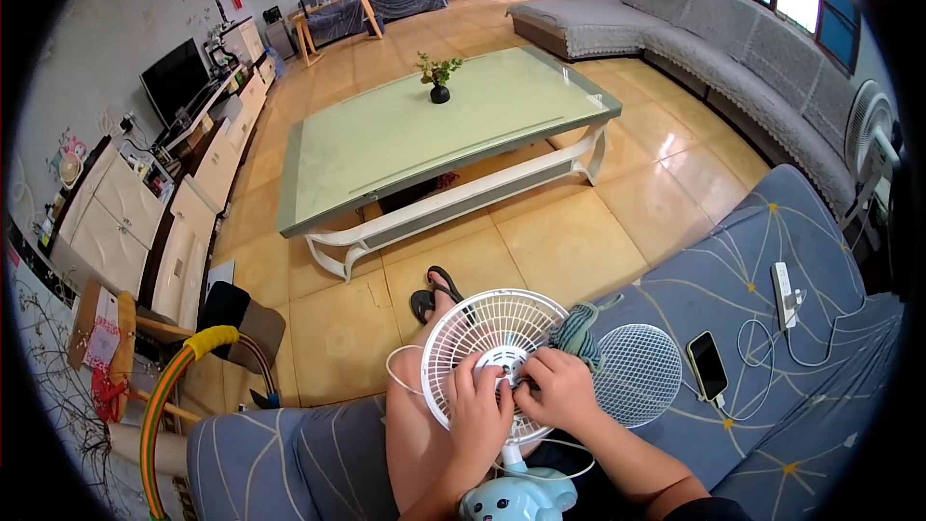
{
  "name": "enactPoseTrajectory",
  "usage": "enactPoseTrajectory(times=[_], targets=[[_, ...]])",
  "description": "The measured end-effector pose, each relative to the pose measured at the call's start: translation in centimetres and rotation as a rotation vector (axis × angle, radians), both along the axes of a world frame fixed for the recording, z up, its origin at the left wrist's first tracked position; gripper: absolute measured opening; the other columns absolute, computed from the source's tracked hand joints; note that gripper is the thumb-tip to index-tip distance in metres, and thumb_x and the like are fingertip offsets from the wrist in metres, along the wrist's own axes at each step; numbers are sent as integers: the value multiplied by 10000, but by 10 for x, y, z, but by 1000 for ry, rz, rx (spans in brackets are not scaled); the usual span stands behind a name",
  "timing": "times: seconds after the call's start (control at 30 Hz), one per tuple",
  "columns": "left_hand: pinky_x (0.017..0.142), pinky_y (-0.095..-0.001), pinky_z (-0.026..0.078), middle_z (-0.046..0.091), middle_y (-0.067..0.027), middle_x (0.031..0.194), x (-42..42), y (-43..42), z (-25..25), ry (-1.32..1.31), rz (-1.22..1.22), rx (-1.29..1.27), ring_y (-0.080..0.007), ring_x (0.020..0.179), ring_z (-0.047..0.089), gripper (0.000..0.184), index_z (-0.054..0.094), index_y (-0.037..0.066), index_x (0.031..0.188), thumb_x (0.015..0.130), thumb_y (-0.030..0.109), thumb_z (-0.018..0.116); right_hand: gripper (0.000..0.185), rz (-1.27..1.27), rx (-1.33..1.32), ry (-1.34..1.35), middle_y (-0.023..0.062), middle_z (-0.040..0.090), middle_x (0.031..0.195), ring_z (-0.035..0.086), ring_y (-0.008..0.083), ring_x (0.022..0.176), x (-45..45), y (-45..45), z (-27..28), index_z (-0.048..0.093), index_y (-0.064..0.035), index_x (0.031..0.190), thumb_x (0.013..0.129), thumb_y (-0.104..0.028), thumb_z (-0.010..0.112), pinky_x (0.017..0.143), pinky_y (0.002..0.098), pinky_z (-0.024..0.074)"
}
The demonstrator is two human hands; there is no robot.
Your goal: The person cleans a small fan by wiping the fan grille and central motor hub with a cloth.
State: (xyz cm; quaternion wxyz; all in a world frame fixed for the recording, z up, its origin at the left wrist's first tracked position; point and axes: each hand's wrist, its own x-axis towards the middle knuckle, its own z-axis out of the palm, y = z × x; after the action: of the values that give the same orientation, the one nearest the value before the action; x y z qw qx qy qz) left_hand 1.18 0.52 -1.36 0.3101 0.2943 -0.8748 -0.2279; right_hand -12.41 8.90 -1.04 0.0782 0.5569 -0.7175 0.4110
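A small white desk fan (446, 345) rests on my lap, its round wire cage facing up and its light-blue animal-shaped base (516, 497) toward me. No blades show in the cage. My left hand (477, 403) has its fingers curled over the white hub at the cage's centre. Against the right side of that hub, my right hand (557, 388) is closed with bent fingers; what its fingertips pinch is hidden. A loose round wire grille (639, 376) lies on the sofa to the right. Touching the cage's right rim is a green-grey striped bundle (577, 336), perhaps yarn or cloth.
A phone (707, 367) with a white cable and a power strip (783, 294) lie on the blue patterned sofa (666, 280). Ahead stands a glass-topped table (386, 145) bearing a potted plant (440, 94). A yellow-wrapped hoop (207, 340) is at left, a standing fan (871, 125) at right.
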Motion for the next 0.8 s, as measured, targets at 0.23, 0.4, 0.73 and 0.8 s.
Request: enactPoseTrajectory(times=[0.23,0.4,0.73,0.8], targets=[[1037,-529,460,574,-201,1335,-1,1,3,8,9,6,-430,1197,547,218,672,47,1134,928,98,720,160,4,46,0,100,630,845,676,309,751,0,2,1,654,-66,825,729,-166,735,652,431,563],[1025,-518,476,580,-196,1328,-2,1,2,6,20,-12,-421,1191,555,197,681,47,1121,934,96,716,156,0,47,2,98,627,844,672,308,752,0,2,2,652,-67,820,730,-167,731,653,427,561],[1026,-498,475,589,-180,1312,-3,1,1,21,26,-16,-407,1192,559,185,685,46,1112,932,80,708,141,1,6,5,94,611,809,659,309,717,0,0,1,656,-63,812,708,-131,724,632,420,549],[1028,-500,471,589,-180,1311,-4,1,0,26,28,-16,-408,1190,558,183,684,45,1112,933,78,706,153,6,42,5,103,627,849,672,312,747,-1,2,2,655,-57,828,734,-157,724,658,429,565]])
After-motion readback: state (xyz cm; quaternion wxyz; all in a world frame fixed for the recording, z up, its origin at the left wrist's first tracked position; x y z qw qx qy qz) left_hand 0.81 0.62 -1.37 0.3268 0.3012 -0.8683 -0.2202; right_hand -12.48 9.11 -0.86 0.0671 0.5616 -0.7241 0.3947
